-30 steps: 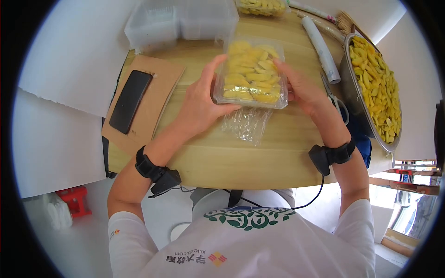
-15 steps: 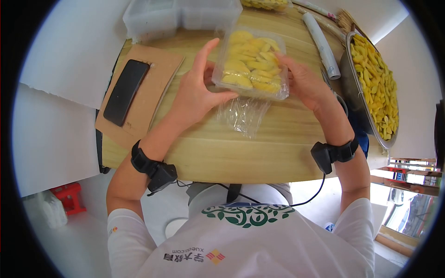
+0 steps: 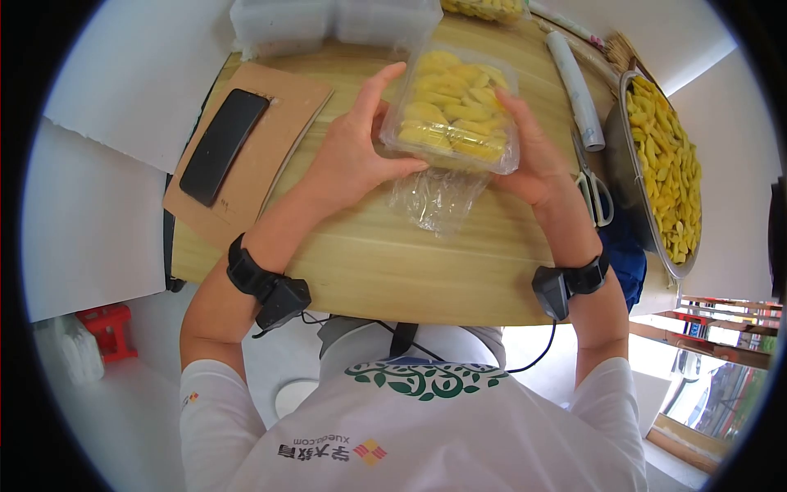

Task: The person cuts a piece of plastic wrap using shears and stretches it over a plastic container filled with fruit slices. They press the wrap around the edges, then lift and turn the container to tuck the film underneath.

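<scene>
A clear plastic tray of yellow fruit slices (image 3: 455,102), with film over it, is held above the wooden table. Loose clear film (image 3: 438,197) hangs from its near edge. My right hand (image 3: 529,156) grips the tray's right side, thumb on top near the corner. At the left side, my left hand (image 3: 357,143) holds the tray between a thumb at the near left corner and fingers partly hidden behind it; the index finger is stretched upward.
A black phone (image 3: 224,146) lies on brown cardboard (image 3: 283,123) at left. Stacked clear containers (image 3: 336,25) stand behind. At right are a film roll (image 3: 576,90), scissors (image 3: 596,193) and a metal basin (image 3: 642,184) of yellow slices.
The tray is slightly farther right in view. My right hand has shifted around its right side, with the thumb higher on top. The scissors beside the basin show more fully.
</scene>
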Demonstrator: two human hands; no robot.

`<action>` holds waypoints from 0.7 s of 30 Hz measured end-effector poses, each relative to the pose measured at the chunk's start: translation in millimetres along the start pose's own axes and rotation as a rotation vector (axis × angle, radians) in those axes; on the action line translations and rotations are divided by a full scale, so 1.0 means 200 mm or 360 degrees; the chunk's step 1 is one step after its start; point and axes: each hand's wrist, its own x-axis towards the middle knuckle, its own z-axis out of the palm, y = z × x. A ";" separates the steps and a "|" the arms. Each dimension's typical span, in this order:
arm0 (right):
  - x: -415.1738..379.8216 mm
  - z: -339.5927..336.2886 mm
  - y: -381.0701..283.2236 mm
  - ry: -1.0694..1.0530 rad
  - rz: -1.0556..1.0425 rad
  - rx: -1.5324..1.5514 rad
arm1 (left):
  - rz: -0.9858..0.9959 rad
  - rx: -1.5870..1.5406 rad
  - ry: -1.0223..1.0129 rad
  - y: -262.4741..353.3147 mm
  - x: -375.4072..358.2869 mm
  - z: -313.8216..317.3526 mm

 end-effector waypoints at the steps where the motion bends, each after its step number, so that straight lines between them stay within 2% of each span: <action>1: 0.00 0.00 0.01 0.0010 -0.0027 0.0055 | 0.0002 0.0004 -0.0002 0.00 0.00 0.00; 5: -0.01 -0.02 0.04 0.0032 -0.0156 0.0040 | 0.0035 -0.0138 0.0017 -0.05 0.00 0.02; 13: -0.12 0.02 0.01 0.0046 -0.0201 0.0291 | 0.0098 -0.0189 -0.0045 0.08 0.00 0.01; 18: -0.22 0.08 -0.07 0.0019 -0.0327 0.0322 | 0.0336 -0.0137 0.0000 0.18 0.05 -0.03; 21: -0.25 0.11 -0.12 -0.0042 -0.0404 0.0400 | 0.0331 -0.0257 0.0023 0.22 0.07 -0.06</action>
